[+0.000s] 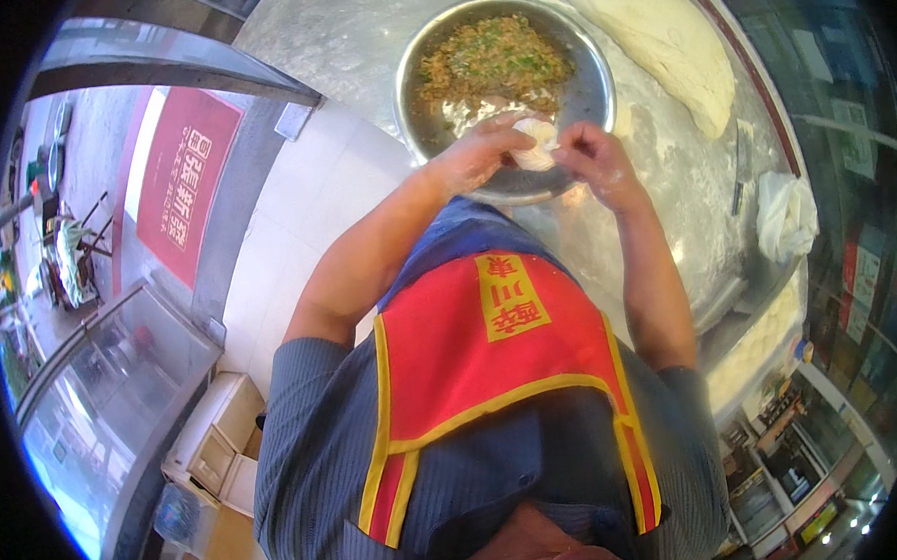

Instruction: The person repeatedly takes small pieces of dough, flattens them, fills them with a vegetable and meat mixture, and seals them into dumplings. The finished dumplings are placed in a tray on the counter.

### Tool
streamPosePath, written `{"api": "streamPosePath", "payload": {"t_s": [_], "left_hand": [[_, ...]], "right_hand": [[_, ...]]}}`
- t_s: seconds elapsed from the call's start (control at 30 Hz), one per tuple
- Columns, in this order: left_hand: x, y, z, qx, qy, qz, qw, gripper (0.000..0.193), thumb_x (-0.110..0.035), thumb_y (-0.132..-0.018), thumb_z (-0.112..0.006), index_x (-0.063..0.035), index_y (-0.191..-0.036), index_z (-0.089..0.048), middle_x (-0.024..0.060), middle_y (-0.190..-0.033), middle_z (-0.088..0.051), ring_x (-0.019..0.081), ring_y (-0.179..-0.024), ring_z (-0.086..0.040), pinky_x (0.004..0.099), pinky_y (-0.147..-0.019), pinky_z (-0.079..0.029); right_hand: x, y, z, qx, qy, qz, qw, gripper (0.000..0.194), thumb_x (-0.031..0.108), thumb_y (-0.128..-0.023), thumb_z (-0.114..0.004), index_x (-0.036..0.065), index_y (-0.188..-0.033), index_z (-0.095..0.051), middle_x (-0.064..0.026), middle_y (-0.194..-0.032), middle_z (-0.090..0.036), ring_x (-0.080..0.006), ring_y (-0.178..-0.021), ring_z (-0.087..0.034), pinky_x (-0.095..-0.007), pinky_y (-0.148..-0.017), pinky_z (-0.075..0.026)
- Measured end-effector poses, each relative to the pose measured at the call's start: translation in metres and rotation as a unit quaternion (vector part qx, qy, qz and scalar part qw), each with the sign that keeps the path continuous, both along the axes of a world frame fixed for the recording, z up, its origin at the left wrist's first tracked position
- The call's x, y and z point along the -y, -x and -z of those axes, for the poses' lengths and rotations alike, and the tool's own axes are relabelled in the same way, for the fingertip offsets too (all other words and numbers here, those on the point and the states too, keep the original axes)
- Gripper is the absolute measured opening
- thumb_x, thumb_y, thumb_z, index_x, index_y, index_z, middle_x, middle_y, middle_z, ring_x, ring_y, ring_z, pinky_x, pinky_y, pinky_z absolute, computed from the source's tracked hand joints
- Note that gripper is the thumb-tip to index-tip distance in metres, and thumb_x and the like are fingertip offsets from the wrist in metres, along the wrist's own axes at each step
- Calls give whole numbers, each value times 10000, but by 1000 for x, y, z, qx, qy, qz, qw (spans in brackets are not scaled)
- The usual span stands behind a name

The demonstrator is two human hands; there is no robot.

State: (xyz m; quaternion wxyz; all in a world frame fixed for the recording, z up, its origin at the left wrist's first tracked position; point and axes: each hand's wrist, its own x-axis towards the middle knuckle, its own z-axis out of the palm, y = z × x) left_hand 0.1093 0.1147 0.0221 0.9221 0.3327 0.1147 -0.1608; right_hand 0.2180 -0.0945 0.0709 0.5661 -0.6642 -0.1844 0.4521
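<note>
My left hand (pixel 488 149) holds a pleated white dough bun (pixel 536 145) over the near part of a round metal basin (pixel 612 100). The fingertips of my right hand (pixel 593 157) pinch the dough at the bun's right edge. Beyond both hands, minced filling with chopped green bits (pixel 502 56) lies in the basin. The basin stands on a floury metal worktop (pixel 685 187). A large slab of pale dough (pixel 663 38) rests to the basin's right.
A knife (pixel 741 166) lies on the right of the worktop, near a crumpled white plastic bag (pixel 786 216). Rows of pale round pieces (pixel 759 341) sit at the lower right. A glass partition (pixel 850 187) runs along the right side. Pale floor tiles (pixel 295 204) show at left.
</note>
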Motion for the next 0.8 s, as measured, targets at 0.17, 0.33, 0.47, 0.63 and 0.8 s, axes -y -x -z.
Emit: {"api": "streamPosePath", "payload": {"t_s": [0.17, 0.33, 0.47, 0.63, 0.8], "left_hand": [[22, -8, 17, 111, -282, 91, 949, 427, -126, -948, -559, 34, -1344, -582, 149, -1244, -651, 212, -1172, -620, 347, -1001, -493], [43, -7, 11, 57, -210, 164, 962, 588, -178, -947, -522, -5, -1502, -431, 147, -1362, -568, 220, -1227, -572, 333, -1039, -459], [59, -17, 7, -8, -114, 239, 964, 719, -221, -949, -494, -34, -1608, -278, 135, -1500, -439, 215, -1277, -538, 336, -1044, -464], [75, -26, -2, -8, -66, 321, 945, 747, -180, -926, -526, -20, -1605, -258, 108, -1402, -536, 188, -1247, -570, 339, -1022, -492], [110, -27, 0, -60, 8, 146, 987, 528, -136, -1005, -549, 18, -1495, -428, 142, -1299, -616, 189, -1158, -637, 315, -971, -519]], "right_hand": [[14, 18, 9, 51, 48, 83, 994, 179, 199, -989, -708, 25, -1015, -677, 22, -822, -628, -70, -716, -566, -243, -648, -475], [33, 41, 11, 73, 46, 127, 988, 172, 187, -996, -697, 17, -1014, -680, 13, -828, -630, -77, -712, -564, -244, -653, -474], [63, 48, 11, 48, 85, 95, 991, 174, 175, -986, -710, 15, -1044, -672, 13, -873, -634, -74, -786, -567, -237, -714, -473], [78, 54, 15, -2, -7, 154, 988, 170, 173, -979, -719, 28, -1053, -670, 14, -892, -635, -63, -787, -558, -244, -706, -474], [127, 32, 21, 3, -14, 119, 993, 168, 170, -975, -723, 31, -1056, -674, 20, -859, -633, -64, -735, -551, -232, -664, -462]]}}
